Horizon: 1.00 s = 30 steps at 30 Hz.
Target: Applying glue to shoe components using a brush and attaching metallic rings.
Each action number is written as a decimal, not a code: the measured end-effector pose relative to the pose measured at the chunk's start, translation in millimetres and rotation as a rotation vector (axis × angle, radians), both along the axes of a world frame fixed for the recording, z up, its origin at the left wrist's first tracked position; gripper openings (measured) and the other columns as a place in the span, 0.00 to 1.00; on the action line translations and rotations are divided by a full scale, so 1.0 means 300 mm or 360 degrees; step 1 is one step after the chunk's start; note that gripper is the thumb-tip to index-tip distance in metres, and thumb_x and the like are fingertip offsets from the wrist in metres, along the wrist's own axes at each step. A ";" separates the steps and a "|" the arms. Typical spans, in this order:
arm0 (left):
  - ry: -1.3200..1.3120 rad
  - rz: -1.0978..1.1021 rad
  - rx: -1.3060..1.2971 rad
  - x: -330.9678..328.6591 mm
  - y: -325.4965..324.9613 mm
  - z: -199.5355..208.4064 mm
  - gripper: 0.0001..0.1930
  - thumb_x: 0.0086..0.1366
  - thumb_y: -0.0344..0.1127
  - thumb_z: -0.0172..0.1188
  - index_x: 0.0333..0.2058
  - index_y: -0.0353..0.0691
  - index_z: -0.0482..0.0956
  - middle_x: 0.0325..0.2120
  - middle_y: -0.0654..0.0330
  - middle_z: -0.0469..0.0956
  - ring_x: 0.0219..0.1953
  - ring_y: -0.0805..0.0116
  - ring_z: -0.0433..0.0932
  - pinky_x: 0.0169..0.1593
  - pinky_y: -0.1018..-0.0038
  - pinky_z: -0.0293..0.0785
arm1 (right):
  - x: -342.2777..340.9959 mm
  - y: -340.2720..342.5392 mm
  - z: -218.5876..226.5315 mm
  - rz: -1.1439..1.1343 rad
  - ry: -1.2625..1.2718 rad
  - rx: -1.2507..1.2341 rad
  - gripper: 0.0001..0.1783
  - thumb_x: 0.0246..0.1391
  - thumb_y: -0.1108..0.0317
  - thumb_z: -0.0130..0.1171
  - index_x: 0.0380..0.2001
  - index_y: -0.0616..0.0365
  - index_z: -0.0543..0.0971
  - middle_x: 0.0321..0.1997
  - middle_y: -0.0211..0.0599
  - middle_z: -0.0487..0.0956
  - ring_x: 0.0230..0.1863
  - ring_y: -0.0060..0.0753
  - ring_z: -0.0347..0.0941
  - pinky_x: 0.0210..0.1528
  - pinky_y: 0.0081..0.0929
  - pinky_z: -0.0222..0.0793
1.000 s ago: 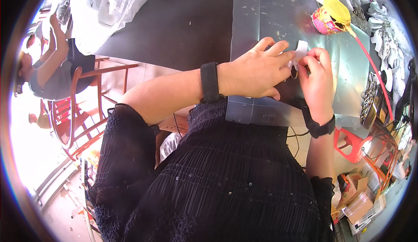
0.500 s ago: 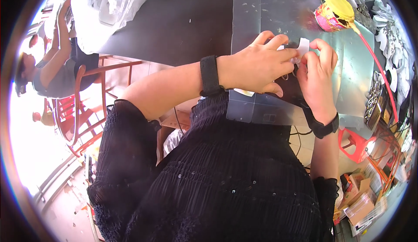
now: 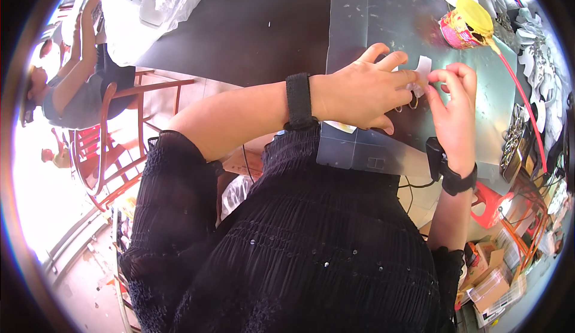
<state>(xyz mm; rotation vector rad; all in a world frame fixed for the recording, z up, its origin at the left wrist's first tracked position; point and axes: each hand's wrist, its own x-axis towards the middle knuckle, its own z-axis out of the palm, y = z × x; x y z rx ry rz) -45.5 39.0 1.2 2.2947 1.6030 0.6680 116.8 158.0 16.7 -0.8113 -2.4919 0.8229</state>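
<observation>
A small white paper-like piece (image 3: 423, 67) stands up between my two hands over the grey work surface. Above the mat, my left hand (image 3: 365, 90) spreads its fingers, with one fingertip against the lower part of the white piece. My right hand (image 3: 456, 106) has thumb and forefinger pinched together at the right edge of this piece; the exact grip is partly hidden. Just under the left fingertips lies a metal ring (image 3: 414, 100), and part of another shows beside it. A white and yellowish slip (image 3: 340, 127) pokes out below my left wrist.
A pink and yellow tub (image 3: 464, 26) with a red-handled stick stands at the far right. Metal rings and chains (image 3: 513, 132) lie along the right edge. White plastic bags (image 3: 157, 9) rest at the far left; another person (image 3: 69, 87) sits by a chair beyond.
My right hand has shifted right and its fingertips have come down on the edge of the white piece. The left hand has moved slightly right in view. More of the ring shows.
</observation>
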 end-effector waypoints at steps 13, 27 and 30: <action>0.0048 -0.0023 0.0009 -0.010 0.009 -0.001 0.22 0.43 0.48 0.69 0.34 0.41 0.78 0.52 0.58 0.68 0.56 0.52 0.60 0.59 0.53 0.54 | -0.031 0.004 -0.057 0.0226 -0.0143 0.0289 0.11 0.38 0.84 0.58 0.29 0.65 0.72 0.42 0.43 0.66 0.46 0.48 0.63 0.47 0.36 0.63; 0.0024 -0.0032 -0.0009 -0.014 0.010 -0.004 0.21 0.44 0.47 0.69 0.35 0.42 0.76 0.55 0.58 0.66 0.57 0.51 0.60 0.61 0.50 0.51 | 0.017 0.030 -0.028 0.0094 0.0213 -0.0404 0.10 0.48 0.79 0.59 0.33 0.61 0.70 0.46 0.41 0.65 0.43 0.35 0.67 0.46 0.29 0.68; 0.0018 -0.0016 0.0006 -0.015 0.006 -0.010 0.21 0.44 0.46 0.69 0.35 0.42 0.76 0.56 0.58 0.65 0.57 0.52 0.60 0.61 0.51 0.51 | 0.004 0.028 -0.028 0.0088 0.0232 -0.0317 0.11 0.45 0.77 0.62 0.32 0.61 0.71 0.44 0.39 0.65 0.41 0.33 0.67 0.42 0.28 0.68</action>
